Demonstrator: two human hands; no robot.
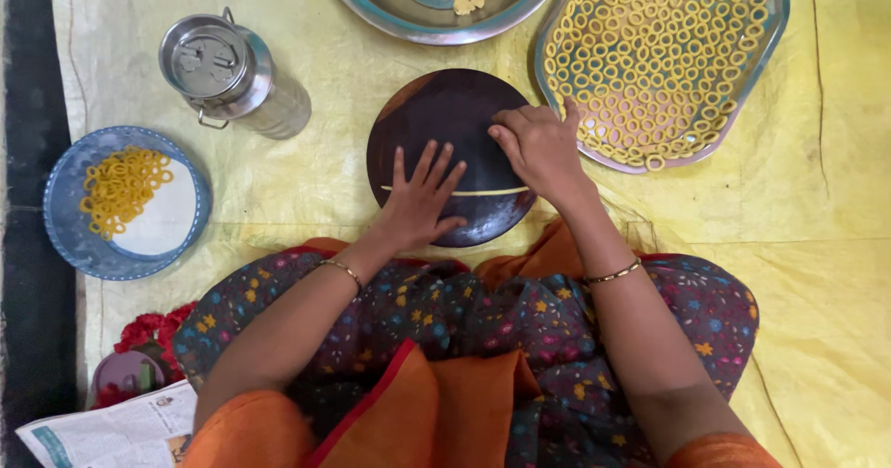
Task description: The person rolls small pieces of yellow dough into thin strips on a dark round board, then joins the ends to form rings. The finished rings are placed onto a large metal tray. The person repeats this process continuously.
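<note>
A round dark wooden board (pixel 445 115) lies on the yellow sheet in front of my knees. Across it runs a thin pale strip of dough (pixel 497 191). My left hand (pixel 419 199) lies flat on the strip with its fingers spread. My right hand (pixel 538 148) rests on the right part of the board, fingers curled down toward the strip, next to the tray of rings.
A steel tray (pixel 770 22) full of small dough rings sits at the upper right. A steel bowl (pixel 371 4) holding dough lumps is at the top. A steel canister (pixel 232 73) lies at the upper left, and a blue plate (pixel 65 227) of rings at the left. Newspaper (pixel 102 435) is at the lower left.
</note>
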